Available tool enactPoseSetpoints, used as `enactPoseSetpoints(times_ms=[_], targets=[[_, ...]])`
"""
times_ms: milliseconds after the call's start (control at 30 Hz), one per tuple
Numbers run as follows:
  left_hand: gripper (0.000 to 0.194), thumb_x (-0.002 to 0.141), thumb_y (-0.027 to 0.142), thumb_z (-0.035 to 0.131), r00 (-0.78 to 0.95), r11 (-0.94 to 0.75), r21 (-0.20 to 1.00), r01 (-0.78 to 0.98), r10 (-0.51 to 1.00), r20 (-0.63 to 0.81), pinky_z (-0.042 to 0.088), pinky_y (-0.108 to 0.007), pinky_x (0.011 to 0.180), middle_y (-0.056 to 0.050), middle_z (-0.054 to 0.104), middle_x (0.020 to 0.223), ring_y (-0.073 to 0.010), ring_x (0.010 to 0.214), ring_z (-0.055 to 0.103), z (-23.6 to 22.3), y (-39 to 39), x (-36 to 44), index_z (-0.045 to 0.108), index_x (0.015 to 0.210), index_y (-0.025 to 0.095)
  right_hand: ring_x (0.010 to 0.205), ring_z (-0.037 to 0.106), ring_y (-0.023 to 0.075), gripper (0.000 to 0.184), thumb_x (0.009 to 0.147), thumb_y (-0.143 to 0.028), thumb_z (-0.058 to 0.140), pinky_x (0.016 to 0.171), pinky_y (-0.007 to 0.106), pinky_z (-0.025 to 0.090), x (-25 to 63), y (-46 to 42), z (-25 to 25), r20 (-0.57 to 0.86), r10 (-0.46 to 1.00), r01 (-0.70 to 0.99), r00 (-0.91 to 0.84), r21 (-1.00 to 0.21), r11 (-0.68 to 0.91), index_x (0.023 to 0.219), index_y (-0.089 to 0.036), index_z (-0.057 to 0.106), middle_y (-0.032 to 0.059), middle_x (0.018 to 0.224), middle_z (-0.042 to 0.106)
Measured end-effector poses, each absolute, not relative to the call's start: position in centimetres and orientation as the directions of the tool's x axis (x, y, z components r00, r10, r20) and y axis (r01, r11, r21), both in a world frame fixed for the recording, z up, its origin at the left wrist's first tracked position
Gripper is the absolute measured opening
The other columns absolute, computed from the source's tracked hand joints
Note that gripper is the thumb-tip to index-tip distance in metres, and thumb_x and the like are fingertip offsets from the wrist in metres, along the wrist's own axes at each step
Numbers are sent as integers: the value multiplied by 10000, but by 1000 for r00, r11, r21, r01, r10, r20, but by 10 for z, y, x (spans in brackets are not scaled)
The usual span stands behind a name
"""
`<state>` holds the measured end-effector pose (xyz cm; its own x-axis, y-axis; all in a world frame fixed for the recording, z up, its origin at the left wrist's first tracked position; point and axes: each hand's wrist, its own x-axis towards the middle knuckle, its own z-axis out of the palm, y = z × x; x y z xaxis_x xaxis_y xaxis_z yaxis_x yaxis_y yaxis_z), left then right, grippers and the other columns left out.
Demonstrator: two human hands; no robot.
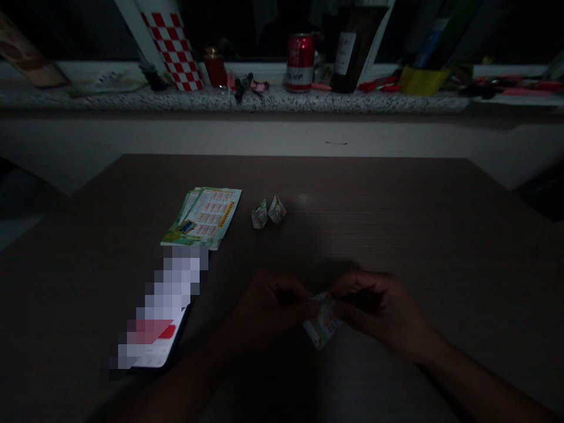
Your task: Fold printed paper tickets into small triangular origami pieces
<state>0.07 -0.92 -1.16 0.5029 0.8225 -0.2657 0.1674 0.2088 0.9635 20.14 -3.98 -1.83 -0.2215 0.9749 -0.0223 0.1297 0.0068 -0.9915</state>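
Observation:
Between my hands is a small folded piece of printed paper [324, 329], tilted above the table. My left hand [277, 305] pinches its upper left edge with thumb and forefinger. My right hand [383, 305] grips its upper right side the same way. Farther off, two small folded paper shapes [259, 215] stand side by side on the table. To their left lies a stack of printed calendar cards [207, 214], green at the edges. The dim light hides the finer folds of the paper.
A phone [154, 352] with a lit, partly blurred screen lies left of my hands on the dark wooden table [396, 217]. Behind, the speckled windowsill [264, 104] carries a red can [300, 61], a checkered red-and-white container [174, 50], a dark pouch [352, 53] and a yellow holder [423, 81].

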Motion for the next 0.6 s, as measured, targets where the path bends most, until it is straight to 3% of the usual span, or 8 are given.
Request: enactPoseSetpoints(times_ms=[133,233,400,600], targets=[[191,699,305,726,463,225,966,129,848,-259,322,-179,469,13,572,554,-76,505,448,-11,-9,0,696,665,120,547,585,88,106,792,-214,671,515,179,470,204,-39,-20,-48,964,108,-260,-994,-21,704,-157,686,9,625,670],[186,705,301,722,449,238,966,103,855,-259,308,-177,454,19,562,531,-69,480,434,-10,-10,0,695,654,125,608,615,102,79,803,-237,679,564,195,495,204,-39,-21,-64,963,56,-264,-997,-50,772,-166,697,25,702,700],[138,728,260,713,452,202,978,48,869,-201,326,-173,466,21,588,549,-66,486,447,-7,-11,1,704,655,143,521,563,71,105,802,-247,690,492,159,456,203,-40,-18,-50,970,30,-239,-999,-44,736,-167,706,-1,599,658],[146,740,248,705,419,175,984,33,892,-173,334,-166,476,29,580,548,-66,498,455,-9,-10,3,687,639,144,573,615,86,75,788,-253,707,540,166,497,203,-38,-19,-46,977,12,-207,-999,-45,775,-180,724,11,661,704]])
